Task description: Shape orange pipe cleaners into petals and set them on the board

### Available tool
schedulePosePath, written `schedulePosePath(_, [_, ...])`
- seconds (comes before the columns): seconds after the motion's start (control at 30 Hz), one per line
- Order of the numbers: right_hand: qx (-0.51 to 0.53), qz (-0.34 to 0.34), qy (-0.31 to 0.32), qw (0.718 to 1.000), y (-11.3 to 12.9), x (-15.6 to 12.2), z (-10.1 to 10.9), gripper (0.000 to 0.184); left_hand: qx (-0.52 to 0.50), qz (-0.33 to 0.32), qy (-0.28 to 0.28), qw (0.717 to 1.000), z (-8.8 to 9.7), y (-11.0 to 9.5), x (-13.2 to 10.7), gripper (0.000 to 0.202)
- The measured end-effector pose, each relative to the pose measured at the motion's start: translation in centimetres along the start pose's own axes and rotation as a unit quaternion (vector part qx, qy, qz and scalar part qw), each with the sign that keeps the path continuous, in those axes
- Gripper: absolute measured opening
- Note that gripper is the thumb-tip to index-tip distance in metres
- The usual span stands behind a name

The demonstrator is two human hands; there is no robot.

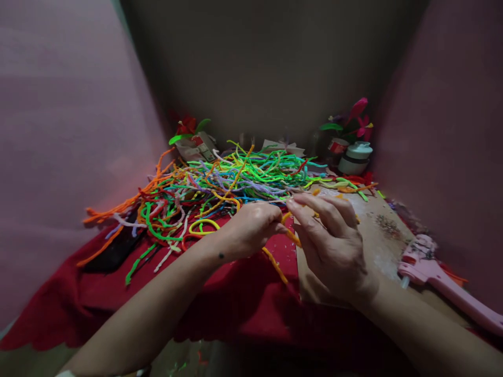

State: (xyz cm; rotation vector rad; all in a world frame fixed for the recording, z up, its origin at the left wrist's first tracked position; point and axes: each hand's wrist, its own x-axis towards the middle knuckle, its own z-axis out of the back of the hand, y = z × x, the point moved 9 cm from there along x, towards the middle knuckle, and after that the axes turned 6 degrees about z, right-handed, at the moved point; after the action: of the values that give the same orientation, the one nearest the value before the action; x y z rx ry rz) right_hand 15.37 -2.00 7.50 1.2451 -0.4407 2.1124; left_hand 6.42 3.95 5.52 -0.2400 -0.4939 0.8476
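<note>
My left hand is closed, its thumb and fingers pinching an orange pipe cleaner. Close beside it, my right hand has its fingers bent around the same piece, thumb and fingertips together. Orange ends show between the hands, and one tail hangs below the left hand over the red cloth. Part of the orange pipe cleaner is hidden behind the right fingers. Just past both hands lies a large tangled heap of pipe cleaners in green, orange, purple, red and white.
Scissors with a yellow handle loop lie left of my hands. A cardboard sheet is on the right, with a pink glue gun at its edge. Behind stand a lidded jar and pink flowers. Red cloth covers the table.
</note>
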Motion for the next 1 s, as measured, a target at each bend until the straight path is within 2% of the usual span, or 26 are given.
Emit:
schedulePosePath(0.1, [0.046, -0.04, 0.05, 0.997, -0.8, 0.1, -0.9, 0.017, 0.02, -0.001, 0.021, 1.0, -0.5, -0.2, -0.2, 0.013])
schedulePosePath(0.17, [0.13, -0.126, 0.084, 0.98, -2.1, -0.4, -1.9, 0.016, -0.002, 0.016, 0.007, 1.0, 0.0, 0.1, -0.2, 0.011])
schedulePosePath(0.2, [0.18, -0.184, 0.099, 0.961, -2.9, -0.9, -2.5, 0.016, -0.022, 0.021, 0.0, 1.0, 0.2, 0.1, -0.2, 0.011])
schedulePosePath(0.27, [0.282, -0.301, 0.129, 0.902, -4.1, -2.1, -4.0, 0.016, -0.061, 0.03, -0.014, 0.998, 0.6, 0.3, -0.3, 0.011])
schedulePosePath(0.33, [0.375, -0.388, 0.15, 0.829, -4.6, -3.3, -5.4, 0.016, -0.091, 0.039, -0.035, 0.994, 0.8, 0.4, -0.4, 0.013])
schedulePosePath(0.43, [0.475, -0.443, 0.159, 0.744, -4.6, -4.2, -6.8, 0.018, -0.106, 0.035, -0.075, 0.991, 1.1, 0.4, -0.7, 0.014])
schedulePosePath(0.5, [0.512, -0.446, 0.17, 0.714, -4.4, -4.5, -7.4, 0.018, -0.089, 0.017, -0.099, 0.991, 1.3, 0.1, -0.8, 0.013])
schedulePosePath(0.57, [0.515, -0.444, 0.188, 0.709, -4.3, -4.6, -7.6, 0.02, -0.061, -0.004, -0.116, 0.991, 1.5, -0.3, -0.9, 0.014])
schedulePosePath(0.7, [0.48, -0.447, 0.225, 0.721, -3.9, -4.6, -7.5, 0.022, 0.02, -0.035, -0.131, 0.991, 1.7, -1.4, -1.0, 0.017])
schedulePosePath(0.77, [0.452, -0.444, 0.233, 0.738, -3.8, -4.4, -7.3, 0.021, 0.082, -0.042, -0.129, 0.987, 1.5, -1.9, -1.1, 0.019])
schedulePosePath(0.83, [0.417, -0.43, 0.229, 0.767, -3.9, -4.0, -6.8, 0.018, 0.128, -0.029, -0.118, 0.984, 1.1, -2.0, -1.1, 0.019])
schedulePosePath(0.9, [0.399, -0.413, 0.227, 0.787, -3.8, -3.6, -6.5, 0.014, 0.13, -0.002, -0.109, 0.985, 0.9, -1.6, -1.0, 0.018])
schedulePosePath(1.0, [0.405, -0.42, 0.229, 0.779, -3.8, -3.8, -6.7, 0.014, 0.066, 0.023, -0.101, 0.992, 1.1, -1.0, -0.8, 0.016])
